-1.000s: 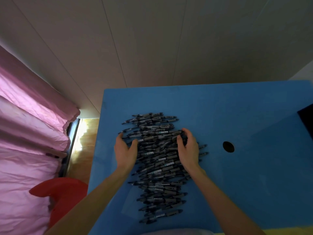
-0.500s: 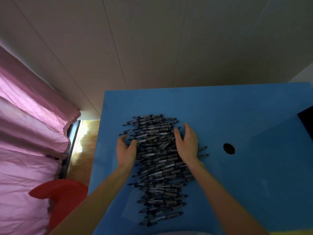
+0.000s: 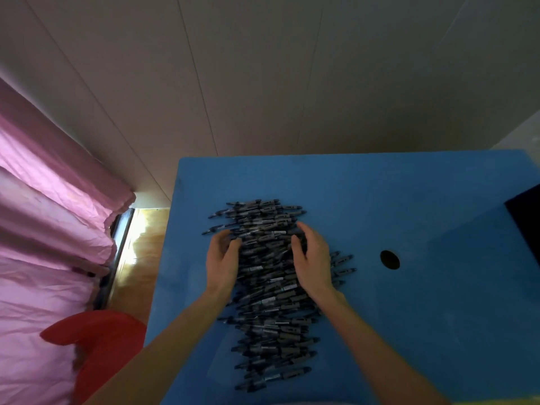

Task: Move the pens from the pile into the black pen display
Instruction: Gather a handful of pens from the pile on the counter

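A long pile of dark grey pens (image 3: 267, 290) lies across the blue table (image 3: 409, 317), running from the far side toward me. My left hand (image 3: 222, 258) sits at the pile's left edge, fingers curled round the ends of some pens. My right hand (image 3: 314, 258) rests on the pile's right side, fingers curved down over pens, thumb tucked among them. A black corner at the right edge of the view, probably the black pen display (image 3: 526, 217), is mostly cut off.
A round dark hole (image 3: 390, 259) is in the table right of the pile. Pink curtains (image 3: 49, 229) hang at the left. A red object (image 3: 96, 340) sits beside the table's left edge, over a wooden floor. A pale wall stands behind.
Both hands have drawn slightly inward on the pile; the left hand's fingers have curled tighter round pen ends. The pile has barely shifted.
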Demonstrator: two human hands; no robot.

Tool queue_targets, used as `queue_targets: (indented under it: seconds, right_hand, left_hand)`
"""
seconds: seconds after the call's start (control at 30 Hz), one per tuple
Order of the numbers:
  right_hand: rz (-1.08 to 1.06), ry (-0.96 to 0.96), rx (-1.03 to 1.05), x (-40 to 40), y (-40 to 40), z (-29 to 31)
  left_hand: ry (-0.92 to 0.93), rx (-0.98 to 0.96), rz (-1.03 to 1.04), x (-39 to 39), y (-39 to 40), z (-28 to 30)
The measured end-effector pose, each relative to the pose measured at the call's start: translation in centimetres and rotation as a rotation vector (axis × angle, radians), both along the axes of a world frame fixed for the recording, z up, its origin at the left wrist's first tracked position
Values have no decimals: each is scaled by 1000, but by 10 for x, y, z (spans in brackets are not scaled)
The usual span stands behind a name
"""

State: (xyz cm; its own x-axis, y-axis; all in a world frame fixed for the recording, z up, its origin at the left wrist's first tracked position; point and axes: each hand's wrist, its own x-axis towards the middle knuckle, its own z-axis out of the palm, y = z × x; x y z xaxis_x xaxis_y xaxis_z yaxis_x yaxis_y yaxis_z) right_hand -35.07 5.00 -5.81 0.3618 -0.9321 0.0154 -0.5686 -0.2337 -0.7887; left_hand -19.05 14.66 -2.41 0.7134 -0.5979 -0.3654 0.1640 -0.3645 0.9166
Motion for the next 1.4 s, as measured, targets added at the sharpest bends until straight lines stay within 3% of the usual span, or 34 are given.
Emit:
queue_targets:
  seconds: [0.13, 0.3, 0.47, 0.6, 0.9, 1.4]
  right_hand:
    - [109, 22, -153, -32, 4, 0]
    - [463, 238, -299, -84, 48, 5]
    - [783, 474, -229, -112, 94, 10]
    - [895, 664, -248, -111, 104, 7]
    - [796, 658, -408, -89, 100, 10]
    - [801, 927, -528, -58, 92, 18]
  left_hand:
    - [-336, 6, -217, 8, 22, -11]
    - [-777, 45, -617, -2, 82, -14]
    - [-1024, 61, -958, -42, 137, -23]
    - [-1095, 183, -1082, -52, 153, -36]
    - [-1171, 250, -1007, -47, 145, -38]
    - [-1162, 403, -978, -46, 106, -23]
